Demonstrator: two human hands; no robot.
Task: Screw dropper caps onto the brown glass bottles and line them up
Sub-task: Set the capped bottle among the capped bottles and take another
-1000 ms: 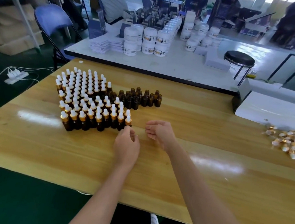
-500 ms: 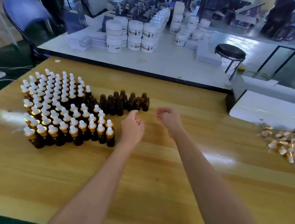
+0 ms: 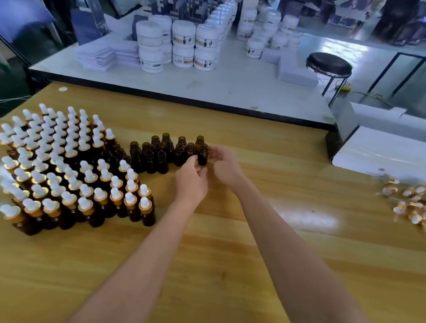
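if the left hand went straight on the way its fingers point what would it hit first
Most likely the uncapped brown bottle at the right end of its group, directly beyond the left hand; depth is unclear, so it may be touching it now.

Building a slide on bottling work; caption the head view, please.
Left hand and right hand reach an uncapped brown bottle beside capped bottles.

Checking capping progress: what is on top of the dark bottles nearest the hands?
Nothing; the uncapped bottles show open necks. The left hand hides the lower part of the nearest ones.
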